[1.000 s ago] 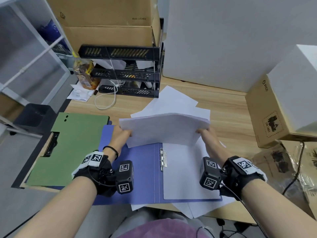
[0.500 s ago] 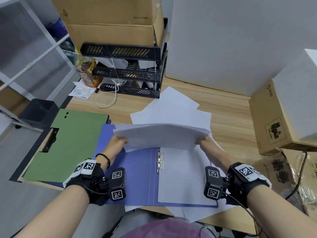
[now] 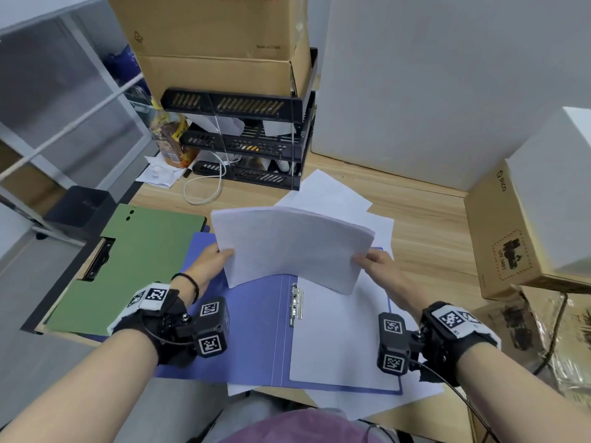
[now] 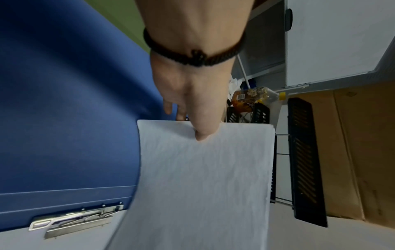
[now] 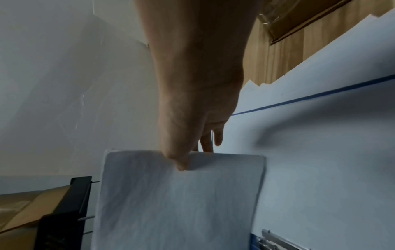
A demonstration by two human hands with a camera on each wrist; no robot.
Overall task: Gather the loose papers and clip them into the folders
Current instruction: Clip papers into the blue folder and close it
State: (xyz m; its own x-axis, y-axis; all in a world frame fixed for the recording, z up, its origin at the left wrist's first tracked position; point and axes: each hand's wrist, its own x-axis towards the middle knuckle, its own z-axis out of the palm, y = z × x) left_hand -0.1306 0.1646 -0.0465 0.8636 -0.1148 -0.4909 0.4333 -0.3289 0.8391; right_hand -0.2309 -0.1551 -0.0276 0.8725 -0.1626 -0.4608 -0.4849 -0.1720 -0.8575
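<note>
Clearly light, floppy paper stack point(image 3: 292, 247): pinched at both side edges, left hand point(image 3: 209, 266), right hand point(image 3: 380, 266), sagging without support.

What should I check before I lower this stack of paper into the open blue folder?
1. Grip on both sides: ok. The left hand and the right hand each pinch an end of the white paper stack.
2. Stack edges squared: ok on the end seen from the left wrist; the rest cannot tell.
3. Open blue folder under the stack: ok, lying flat on the wooden desk.
4. Silver metal spring clip raised to take paper: cannot tell.
5. Folder's right side free: not ok, a white sheet already lies there.
6. All papers gathered: not ok, loose white sheets remain behind the folder.
</note>
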